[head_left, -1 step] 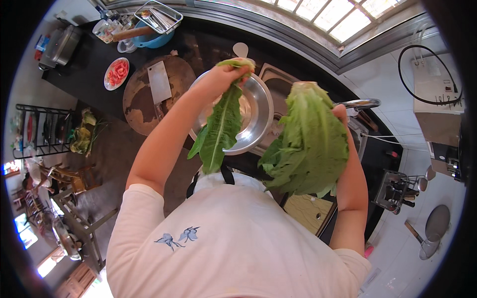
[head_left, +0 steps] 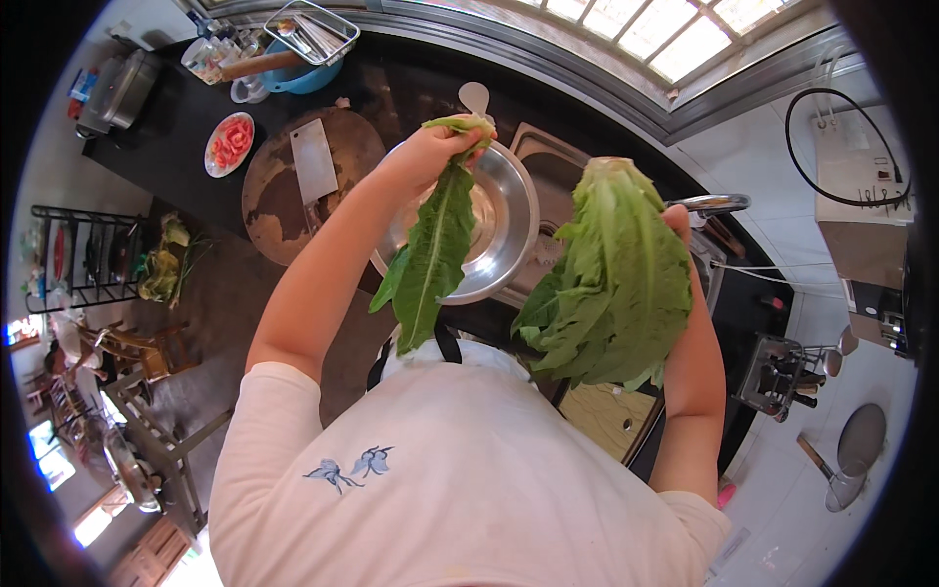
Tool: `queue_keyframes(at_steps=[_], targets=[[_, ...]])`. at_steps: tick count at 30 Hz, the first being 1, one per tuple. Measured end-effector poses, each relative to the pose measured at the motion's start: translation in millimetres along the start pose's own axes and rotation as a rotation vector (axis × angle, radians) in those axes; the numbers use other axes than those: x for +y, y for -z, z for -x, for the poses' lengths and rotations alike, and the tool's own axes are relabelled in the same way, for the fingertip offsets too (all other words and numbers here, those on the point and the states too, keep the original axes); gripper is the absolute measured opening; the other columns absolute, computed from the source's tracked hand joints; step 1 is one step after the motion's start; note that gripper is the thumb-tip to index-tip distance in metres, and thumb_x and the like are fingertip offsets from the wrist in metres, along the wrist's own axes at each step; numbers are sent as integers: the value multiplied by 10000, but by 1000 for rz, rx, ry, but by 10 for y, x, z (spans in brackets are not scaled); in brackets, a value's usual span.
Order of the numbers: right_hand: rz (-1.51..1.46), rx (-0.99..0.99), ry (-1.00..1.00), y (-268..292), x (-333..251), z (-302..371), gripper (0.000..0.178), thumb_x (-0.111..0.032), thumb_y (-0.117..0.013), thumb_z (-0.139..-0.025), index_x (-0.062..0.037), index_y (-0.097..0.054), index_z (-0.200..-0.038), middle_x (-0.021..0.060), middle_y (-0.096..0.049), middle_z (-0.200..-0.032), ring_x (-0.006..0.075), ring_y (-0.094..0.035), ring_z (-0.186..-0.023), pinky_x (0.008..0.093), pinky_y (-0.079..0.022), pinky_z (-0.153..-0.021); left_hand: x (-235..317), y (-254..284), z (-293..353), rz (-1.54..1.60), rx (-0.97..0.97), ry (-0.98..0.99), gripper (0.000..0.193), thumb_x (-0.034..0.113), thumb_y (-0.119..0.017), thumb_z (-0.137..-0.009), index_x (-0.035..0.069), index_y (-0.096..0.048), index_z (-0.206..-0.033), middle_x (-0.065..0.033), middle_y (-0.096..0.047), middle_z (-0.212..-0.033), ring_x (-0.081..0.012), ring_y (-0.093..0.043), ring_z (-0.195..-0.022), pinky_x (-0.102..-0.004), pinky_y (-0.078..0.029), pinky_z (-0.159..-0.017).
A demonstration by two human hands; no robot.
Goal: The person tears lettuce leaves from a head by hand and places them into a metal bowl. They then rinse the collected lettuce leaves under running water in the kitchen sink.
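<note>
My left hand (head_left: 437,157) is closed around the stem ends of a few long green lettuce leaves (head_left: 436,256), which hang down over the near left side of a metal basin (head_left: 516,249). On the right, a large leafy head of lettuce (head_left: 626,279) hangs with its pale cut base up and its leaves pointing down. My right hand (head_left: 676,221) grips it from its right side; only some fingers show and the rest are hidden by the leaves. The lettuce head is beside the basin, near the front of the steel sink (head_left: 550,147).
Left of the basin, a cleaver (head_left: 314,161) lies on a round chopping board (head_left: 266,191). Beyond are a plate of cut red pieces (head_left: 232,147) and a blue bowl (head_left: 318,80) topped by a wire basket. A faucet (head_left: 714,203) stands right of the lettuce head.
The lettuce head has tilted slightly more upright and shifted a little to the right. My left hand and its leaves have moved very slightly left.
</note>
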State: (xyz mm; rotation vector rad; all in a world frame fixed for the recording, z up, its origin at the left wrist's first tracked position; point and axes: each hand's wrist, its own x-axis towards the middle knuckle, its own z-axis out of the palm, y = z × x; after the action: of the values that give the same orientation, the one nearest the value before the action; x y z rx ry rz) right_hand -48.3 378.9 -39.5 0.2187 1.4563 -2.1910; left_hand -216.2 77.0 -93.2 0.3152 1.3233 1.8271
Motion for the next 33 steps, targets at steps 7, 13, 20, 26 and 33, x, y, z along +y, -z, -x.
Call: queue_keyframes(at_steps=[7, 13, 20, 26, 33], targets=[[-74, 157, 81, 57, 83, -67, 678, -236, -542, -724, -74, -411, -1369, 109, -565, -1202, 213, -593, -1048, 343, -489, -916, -192, 66, -137, -778, 389, 233, 768, 320, -625, -918, 16, -212, -1489, -186, -418, -1412, -283, -447, -1289, -378, -359, -1071], [-244, 101, 264, -741, 39, -493, 607, -238, -516, -769, -72, -419, -1344, 101, -573, -1171, 209, -600, -1016, 336, -498, -891, 181, -797, 337, -337, -28, -15, 924, 552, -636, -846, 105, -172, -1507, -178, -455, -1372, -254, -464, -1252, -363, -382, -1028], [-37, 157, 344, -1108, -109, -616, 553, -233, -577, -856, -66, -412, -1356, 100, -495, -1209, 188, -481, -1133, 321, -421, -951, 310, -802, 655, -347, -4, -206, 991, 330, -768, -750, 80, -172, -1501, -154, -468, -1345, -244, -453, -1263, -355, -349, -1059], [499, 159, 361, -991, -268, -587, 508, -219, -692, -846, -38, -519, -1288, 59, -544, -1127, 144, -549, -993, 286, -454, -888, 176, -755, 826, -370, 61, -234, 1098, 329, -818, -653, 58, -174, -1500, -181, -432, -1386, -271, -436, -1285, -371, -339, -1069], [705, 71, 381, -994, -377, -466, 541, -123, -681, -814, -48, -511, -1322, 80, -622, -1076, 154, -610, -889, 300, -517, -795, 239, -805, 967, -573, 125, -295, 1064, 307, -819, -624, 48, -231, -1472, -196, -434, -1361, -304, -431, -1278, -386, -348, -1065]])
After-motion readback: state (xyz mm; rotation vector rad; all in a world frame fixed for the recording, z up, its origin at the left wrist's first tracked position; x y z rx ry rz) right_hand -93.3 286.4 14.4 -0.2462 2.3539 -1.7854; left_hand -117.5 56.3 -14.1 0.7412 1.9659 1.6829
